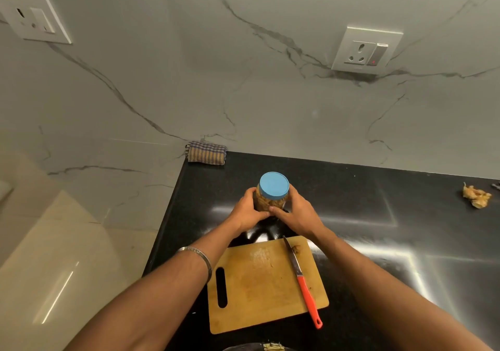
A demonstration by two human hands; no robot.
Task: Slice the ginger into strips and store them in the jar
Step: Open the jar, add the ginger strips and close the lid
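Storage step, closing stage: jar [270, 199] of ginger strips, blue lid [274, 185] on, upright on the black counter [378, 215] beyond the cutting board [257, 291], clasped by left hand [247, 211] and right hand [296, 212]; next, likely release.

Steel bangle [198, 258], left wrist

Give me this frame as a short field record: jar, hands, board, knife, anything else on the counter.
jar: upright on the black counter, blue lid on, ginger strips visible inside
left hand: grip around the jar's left side
right hand: grip around the jar's right side
cutting board: nearer than the jar, only small scraps on it
knife: lying on the board's right side, red handle toward the person
peels: far right of counter
cloth: folded, back left corner
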